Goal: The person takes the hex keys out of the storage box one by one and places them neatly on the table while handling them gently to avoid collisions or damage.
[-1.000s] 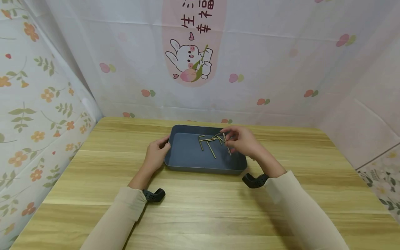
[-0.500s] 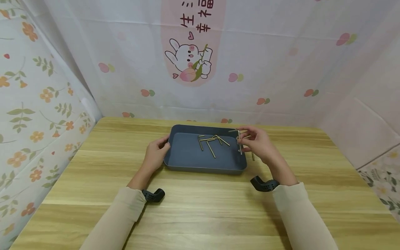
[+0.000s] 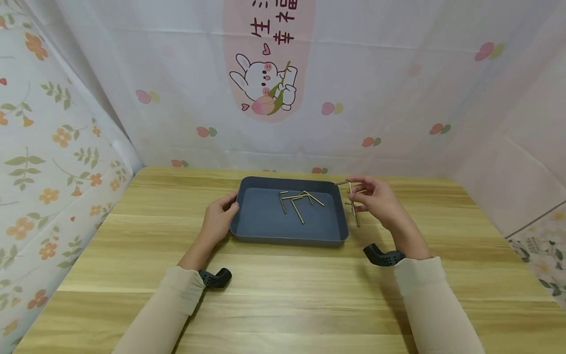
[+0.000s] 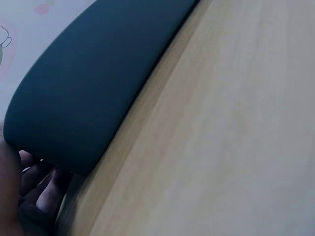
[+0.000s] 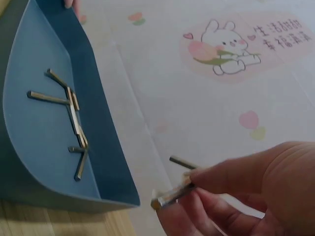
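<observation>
A shallow dark blue-grey tray (image 3: 261, 219) stands on the wooden table. My left hand (image 3: 218, 219) grips its left end, thumb at the rim and fingers around the outer wall. Just off the tray's right end, my right hand (image 3: 376, 199) pinches a brass-coloured L-shaped hex key (image 5: 172, 195) between thumb and fingers, its short arm pointing toward the tray. Below that hand another hex key (image 3: 357, 220) lies on the table, partly hidden. Several hex keys (image 3: 298, 212) lie crossed over each other in the tray, right of its middle.
The wooden table (image 3: 283, 295) runs back to a white printed cloth (image 3: 177, 98) hanging behind the tray. Flowered cloth (image 3: 53, 196) hangs along the left side. A black camera mount (image 3: 216, 279) sits on the left wrist, another mount (image 3: 382, 256) on the right.
My right hand has lifted a hex key out of the tray and carried it right, past the tray's right rim. The hex key on the table has come into view. My left hand stays put.
</observation>
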`<state>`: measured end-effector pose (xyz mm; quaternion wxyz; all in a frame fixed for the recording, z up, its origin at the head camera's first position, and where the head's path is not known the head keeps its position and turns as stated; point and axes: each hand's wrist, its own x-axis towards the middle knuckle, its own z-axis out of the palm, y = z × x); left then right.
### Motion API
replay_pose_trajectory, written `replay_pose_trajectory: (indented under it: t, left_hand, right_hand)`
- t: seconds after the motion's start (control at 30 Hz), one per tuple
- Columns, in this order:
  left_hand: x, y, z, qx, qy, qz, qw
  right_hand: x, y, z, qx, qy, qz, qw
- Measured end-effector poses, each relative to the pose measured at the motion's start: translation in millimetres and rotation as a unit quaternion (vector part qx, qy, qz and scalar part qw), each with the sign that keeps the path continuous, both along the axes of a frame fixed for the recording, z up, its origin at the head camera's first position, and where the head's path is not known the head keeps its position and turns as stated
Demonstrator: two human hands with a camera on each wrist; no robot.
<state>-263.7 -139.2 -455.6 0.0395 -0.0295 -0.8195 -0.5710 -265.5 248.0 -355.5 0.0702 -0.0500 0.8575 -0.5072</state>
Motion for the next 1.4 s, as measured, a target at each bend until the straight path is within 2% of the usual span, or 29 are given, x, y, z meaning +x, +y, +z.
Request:
replay_pose_trajectory:
  t: [0.2,0.37,0.63,0.83,1.27,1.4]
  left_hand:
    - [-1.3,-1.9,2.3,-0.003,0.001,-0.007,1.0000]
    - [-0.7,-0.9,0.9,0.002,0.000,-0.007,1.0000]
    - [2.1,-1.0,2.7,-0.002,-0.003,-0.004,1.0000]
    - [1.4,-0.4,1.9,-0.009,0.003,-0.001,1.0000]
    - [0.0,-0.7,0.4,-0.006,0.005,0.000,1.0000]
    - [-0.4,-0.4,0.3,-0.001,0.002,-0.002,1.0000]
  right_hand:
    - [-5.0,12.9,-4.5,0.020,0.004,-0.014,1.000]
    - [-11.0,24.8,-15.4,0.038,-0.015,-0.020,0.999]
    - [-17.2,33.5,-33.6,0.026,-0.032,-0.036,0.998]
    - [-19.4,36.7,-42.6,0.034,-0.038,-0.034,0.998]
    - [-22.0,35.8,-51.0,0.045,-0.053,-0.033,0.997]
    - [-21.5,33.1,-52.0,0.064,-0.050,-0.042,0.996]
